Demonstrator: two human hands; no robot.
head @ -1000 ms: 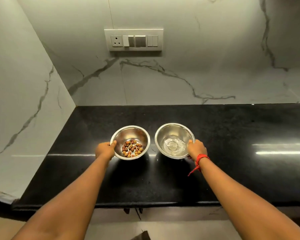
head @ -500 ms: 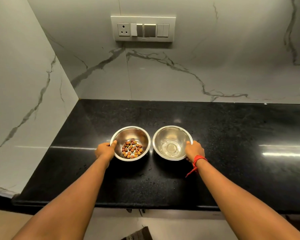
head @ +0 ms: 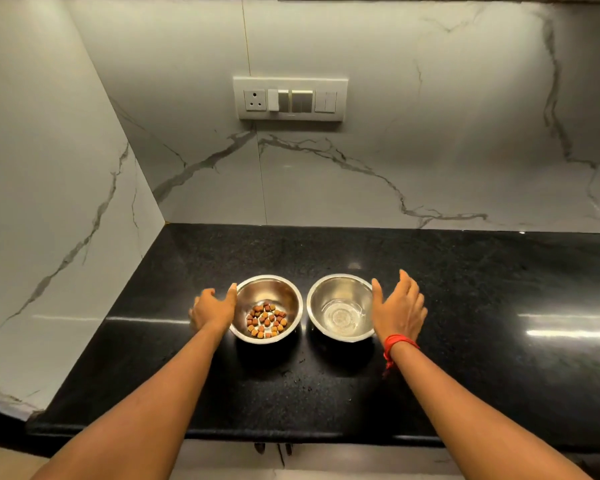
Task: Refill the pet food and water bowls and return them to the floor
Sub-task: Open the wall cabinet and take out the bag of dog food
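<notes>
Steel on polished black stone slides easily; a hasty one-handed lift could tip the water bowl (head: 340, 288) and slop it over the counter (head: 482, 292). Both bowls sit below the switch panel (head: 290, 98): the food bowl (head: 267, 289), under its left end, holds a few kibble pieces (head: 266, 320); the other seems to hold shallow water (head: 342, 318). The left hand (head: 212, 308) and the right hand (head: 399, 308) flank them, fingers loose, gripping nothing.
</notes>
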